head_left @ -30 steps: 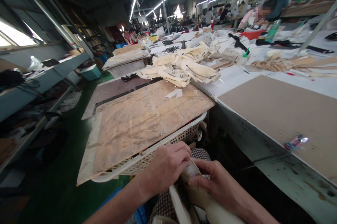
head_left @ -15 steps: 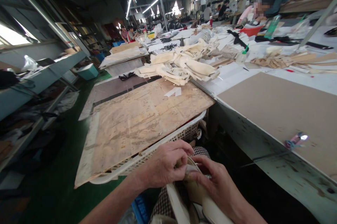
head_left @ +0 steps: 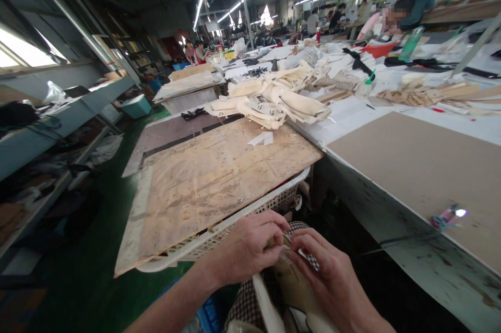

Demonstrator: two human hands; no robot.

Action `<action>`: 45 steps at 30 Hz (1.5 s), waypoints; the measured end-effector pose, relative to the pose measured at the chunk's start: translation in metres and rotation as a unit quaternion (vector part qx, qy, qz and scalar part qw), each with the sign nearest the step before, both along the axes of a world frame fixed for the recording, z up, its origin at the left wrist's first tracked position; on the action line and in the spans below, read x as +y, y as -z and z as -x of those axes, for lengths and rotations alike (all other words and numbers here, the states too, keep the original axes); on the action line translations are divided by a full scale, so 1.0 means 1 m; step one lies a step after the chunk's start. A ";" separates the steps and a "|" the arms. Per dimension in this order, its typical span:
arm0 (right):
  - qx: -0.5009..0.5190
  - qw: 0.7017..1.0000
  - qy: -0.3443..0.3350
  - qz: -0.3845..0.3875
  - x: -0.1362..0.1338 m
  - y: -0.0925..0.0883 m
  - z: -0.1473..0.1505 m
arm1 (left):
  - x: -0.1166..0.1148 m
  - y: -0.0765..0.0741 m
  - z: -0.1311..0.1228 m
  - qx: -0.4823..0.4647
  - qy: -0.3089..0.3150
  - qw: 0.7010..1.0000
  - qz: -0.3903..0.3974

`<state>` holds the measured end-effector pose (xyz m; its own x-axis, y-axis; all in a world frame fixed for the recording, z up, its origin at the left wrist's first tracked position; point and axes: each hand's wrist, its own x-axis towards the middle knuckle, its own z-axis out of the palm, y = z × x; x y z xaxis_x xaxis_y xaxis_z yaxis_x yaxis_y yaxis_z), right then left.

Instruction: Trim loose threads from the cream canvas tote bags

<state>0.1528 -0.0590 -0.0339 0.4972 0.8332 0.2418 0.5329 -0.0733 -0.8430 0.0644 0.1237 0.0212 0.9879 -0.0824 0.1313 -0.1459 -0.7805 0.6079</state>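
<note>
Over my lap, on checked cloth (head_left: 248, 299), lies a cream fabric piece (head_left: 295, 286) with a raised edge and a strap-like strip (head_left: 268, 304). My left hand (head_left: 252, 241) is closed, its thumb and fingers pinching the upper edge of this piece. From the other side my right hand (head_left: 323, 265) also pinches that edge, its fingertips close to those of the left. The exact spot between the fingertips is partly hidden. More cream fabric pieces (head_left: 274, 95) are heaped on the worktable beyond the board.
A worn wooden board (head_left: 203, 181) rests over a white plastic basket (head_left: 188, 249) ahead of me. At right stands a table with a brown sheet (head_left: 422, 166) and a small pinkish object (head_left: 448, 216) near its edge. Co-workers (head_left: 336, 17) are at far tables.
My right hand's fingers have shifted their grip along the cream piece's edge, and that edge sits lower between my hands. The whole view has swung slightly left.
</note>
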 end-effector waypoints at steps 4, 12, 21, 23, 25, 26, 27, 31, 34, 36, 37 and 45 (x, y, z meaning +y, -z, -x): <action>0.010 0.999 -0.002 -0.038 0.001 0.004 0.003 | -0.002 -0.003 0.001 0.072 -0.075 0.994 0.012; -0.027 0.997 0.023 -0.065 0.004 0.023 0.009 | 0.000 -0.010 0.000 0.124 -0.121 0.985 0.027; 0.000 0.999 0.031 -0.041 0.000 0.023 0.007 | 0.003 -0.002 -0.004 0.107 -0.104 0.988 0.029; 0.014 0.999 0.033 -0.033 0.000 0.022 0.008 | 0.005 0.001 -0.005 0.086 -0.083 0.993 0.024; 0.026 0.999 0.036 -0.027 0.000 0.022 0.008 | 0.006 0.004 -0.006 0.067 -0.059 0.996 0.020; 0.032 0.998 0.039 -0.025 0.000 0.021 0.008 | 0.007 0.004 -0.007 0.063 -0.049 0.997 0.019; 0.037 0.998 0.041 -0.027 0.000 0.021 0.008 | 0.008 0.005 -0.008 0.062 -0.042 0.997 0.019; 0.055 0.998 0.035 -0.026 0.001 0.022 0.005 | 0.010 0.002 -0.013 0.093 -0.038 0.994 0.052; 0.101 0.993 0.063 -0.027 0.002 0.026 0.005 | 0.013 0.001 -0.019 0.153 -0.050 0.978 0.135; 0.151 0.983 0.094 -0.032 0.003 0.029 0.006 | 0.015 0.004 -0.023 0.188 -0.068 0.962 0.186; 0.172 0.979 0.106 -0.034 0.004 0.030 0.006 | 0.015 0.006 -0.024 0.200 -0.076 0.956 0.201; 0.166 0.984 0.026 0.067 0.002 0.019 0.001 | 0.009 0.013 -0.034 0.189 -0.098 0.963 0.163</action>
<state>0.1517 -0.0567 -0.0531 0.5725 0.8184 -0.0501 0.2235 -0.2146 -0.9508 0.0980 0.1323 0.0078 0.9627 0.0946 -0.2536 0.2644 -0.5289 0.8064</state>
